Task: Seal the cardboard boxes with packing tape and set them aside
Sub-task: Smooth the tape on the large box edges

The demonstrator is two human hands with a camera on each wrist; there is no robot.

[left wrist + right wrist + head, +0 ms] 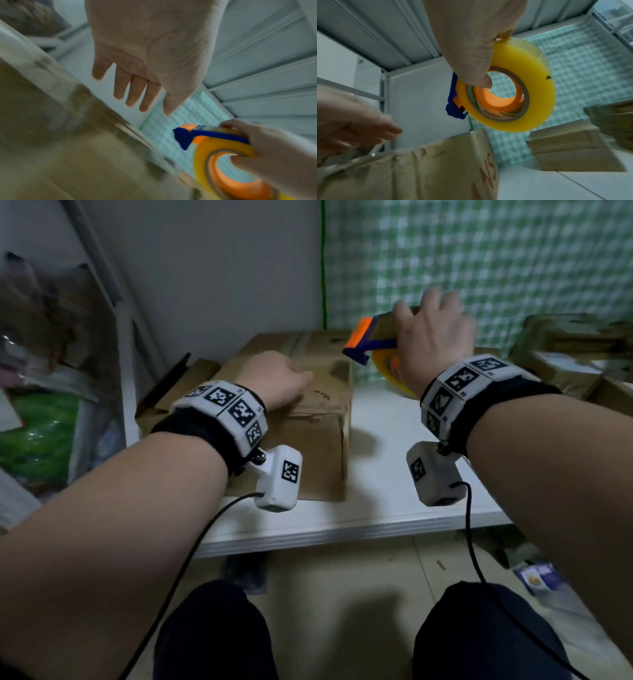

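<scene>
A brown cardboard box (308, 419) stands on the white table (394, 491), flaps down. My left hand (274, 378) lies over its top with the fingers straight (135, 94) and holds nothing. My right hand (431, 337) grips a tape dispenser (366, 340), blue and orange with a yellow roll, raised just right of the box's far corner. In the right wrist view my thumb hooks into the roll's (536, 81) orange core, and the box (419, 169) shows red lettering on its side. Motion blurs both wrist views.
More cardboard boxes (565, 354) pile up at the right rear of the table, one close by (573, 148). Flattened cardboard (171, 392) lies left of the box. A white frame and bagged clutter (41, 405) fill the left. A green checked covering (479, 268) hangs behind.
</scene>
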